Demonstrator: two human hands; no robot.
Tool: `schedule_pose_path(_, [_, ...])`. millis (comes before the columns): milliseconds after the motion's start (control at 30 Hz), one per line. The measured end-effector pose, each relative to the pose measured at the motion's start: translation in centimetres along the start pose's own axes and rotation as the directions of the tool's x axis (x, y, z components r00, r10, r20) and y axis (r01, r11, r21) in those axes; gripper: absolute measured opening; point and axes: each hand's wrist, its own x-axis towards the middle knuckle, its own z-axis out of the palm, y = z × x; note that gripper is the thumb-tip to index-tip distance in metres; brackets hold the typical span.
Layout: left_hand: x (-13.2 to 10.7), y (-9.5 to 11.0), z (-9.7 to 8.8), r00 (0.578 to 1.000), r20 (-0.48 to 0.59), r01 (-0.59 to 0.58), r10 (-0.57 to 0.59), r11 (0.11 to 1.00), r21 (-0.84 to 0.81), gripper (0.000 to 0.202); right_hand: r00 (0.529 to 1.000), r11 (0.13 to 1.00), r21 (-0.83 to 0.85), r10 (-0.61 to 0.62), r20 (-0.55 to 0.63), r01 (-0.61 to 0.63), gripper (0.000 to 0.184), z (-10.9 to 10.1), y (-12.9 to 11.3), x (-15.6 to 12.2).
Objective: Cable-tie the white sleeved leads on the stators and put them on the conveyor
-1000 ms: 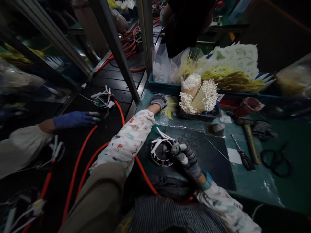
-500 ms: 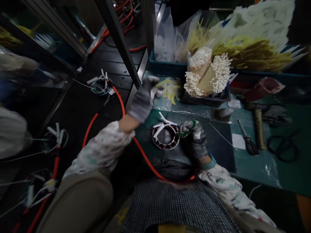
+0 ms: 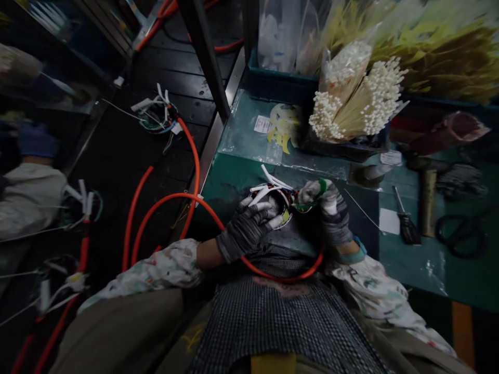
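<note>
A round motor stator with white sleeved leads lies on the dark mat at the near edge of the green bench. My left hand, in a grey glove, rests on its near left rim with fingers curled over it. My right hand, also gloved, pinches a small green piece at the stator's right side. An orange hose loops from the left under both wrists and across my lap.
A bundle of white-tipped sticks stands behind in a blue tray, with yellow sleeves piled beyond. A screwdriver, hammer and scissors lie right. On the dark conveyor at left sits another stator; another person's sleeve is far left.
My left hand came back from the yellow pieces near the post and landed on the stator's rim. My right hand stays at the stator. The view has tilted down and closer.
</note>
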Motion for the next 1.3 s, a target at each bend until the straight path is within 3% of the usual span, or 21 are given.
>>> schedule_pose_path(100, [-0.7,0.3,-0.5,0.993,-0.121,0.001,0.004,0.999,0.035,0.046,0.984,0.978,-0.172,-0.092,0.154,0.118,0.031,0.9,-1.1,-0.9])
schedule_pose_path(200, [-1.6,-0.4,-1.9,0.977,-0.188,-0.126,0.105,0.987,-0.102,0.037,0.914,0.804,-0.516,-0.082,0.396,0.296,0.024,2.6,-1.5,-1.6])
schedule_pose_path(267, [-2.2,-1.3,-2.7,0.979,-0.205,-0.054,-0.012,0.949,-0.311,0.025,0.878,0.665,-0.642,-0.042,0.477,0.381,0.025,3.7,-1.4,-1.8])
schedule_pose_path(333, [-2.2,-2.4,-3.2,0.953,-0.193,0.125,-0.234,0.883,-0.452,0.019,0.848,0.567,-0.687,-0.039,0.529,0.455,0.026,4.4,-1.4,-2.0])
schedule_pose_path(400, [-1.5,-3.7,-3.3,0.889,-0.164,0.305,-0.428,0.819,-0.485,0.038,0.819,0.499,-0.694,-0.055,0.572,0.518,0.025,4.6,-1.2,-2.0])
schedule_pose_path(433, [-0.9,-4.4,-3.3,0.876,-0.122,0.358,-0.467,0.797,-0.487,0.054,0.812,0.48,-0.695,-0.066,0.58,0.536,0.026,4.6,-1.1,-2.1])
schedule_pose_path(500, [0.9,-5.7,-3.0,0.899,0.039,0.389,-0.435,0.755,-0.528,0.085,0.824,0.485,-0.698,-0.091,0.559,0.527,0.027,4.4,-0.7,-2.4])
schedule_pose_path(567, [2.6,-6.5,-2.8,0.944,0.205,0.329,-0.258,0.696,-0.639,0.093,0.855,0.504,-0.714,-0.105,0.507,0.485,0.025,4.2,0.0,-3.0])
schedule_pose_path(633, [3.7,-6.5,-2.7,0.96,0.253,0.273,-0.119,0.598,-0.754,0.093,0.89,0.54,-0.724,-0.116,0.441,0.429,0.022,4.1,0.6,-4.0])
schedule_pose_path(700, [4.1,-6.0,-2.8,0.971,0.22,0.234,-0.091,0.541,-0.808,0.094,0.918,0.586,-0.72,-0.119,0.378,0.372,0.021,4.1,1.0,-5.1])
schedule_pose_path(800, [3.6,-4.6,-3.4,0.981,0.164,0.194,-0.103,0.59,-0.784,0.09,0.929,0.603,-0.714,-0.15,0.337,0.356,0.022,4.1,0.9,-6.6])
schedule_pose_path(900, [2.7,-3.5,-3.9,0.98,0.159,0.195,-0.116,0.674,-0.713,0.084,0.888,0.54,-0.706,-0.241,0.391,0.458,0.027,4.0,0.1,-7.3])
schedule_pose_path(1000, [1.5,-2.9,-4.0,0.978,0.144,0.207,-0.149,0.7,-0.683,0.079,0.839,0.466,-0.698,-0.267,0.475,0.544,0.029,3.9,-0.8,-7.5])
schedule_pose_path(1100, [0.6,-2.8,-3.7,0.979,0.13,0.203,-0.158,0.664,-0.719,0.075,0.813,0.456,-0.676,-0.258,0.522,0.578,0.029,3.9,-1.4,-7.6])
schedule_pose_path(1300, [0.4,-2.4,-3.0,0.99,-0.003,0.073,-0.138,0.537,-0.841,0.072,0.792,0.51,-0.619,-0.253,0.556,0.597,0.029,3.2,-1.9,-7.7])
